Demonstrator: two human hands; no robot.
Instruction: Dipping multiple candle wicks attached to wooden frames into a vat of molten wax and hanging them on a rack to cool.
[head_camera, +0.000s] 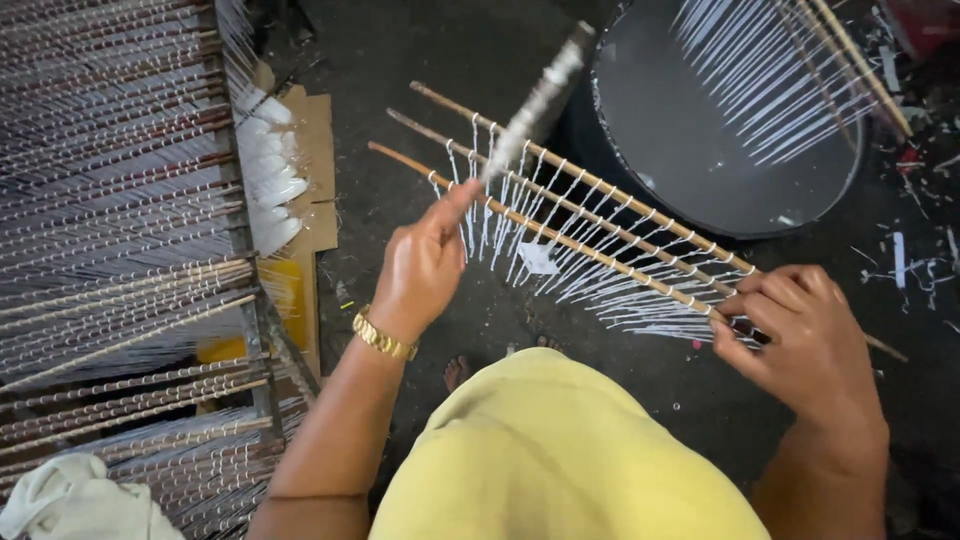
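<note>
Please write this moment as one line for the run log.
left hand: holds wax-coated tool | right hand: grips three sticks with hanging white candles | behind: round vat | left: rack

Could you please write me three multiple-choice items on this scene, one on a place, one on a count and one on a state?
1. Where is the round dark tub?
A. Beyond the sticks, upper right
B. On the rack at left
C. Beside the white cloth

2. How many wooden sticks strung with white wicks are held?
A. One
B. Three
C. Six

3. What is the right hand doing?
A. Hanging open
B. Resting on the rack
C. Closed on the stick ends

Answers: 1 A, the tub sits past the sticks' far side. 2 B, three parallel sticks show. 3 C, its fingers wrap the ends, while the left hand holds a blurred rod over them.
</note>
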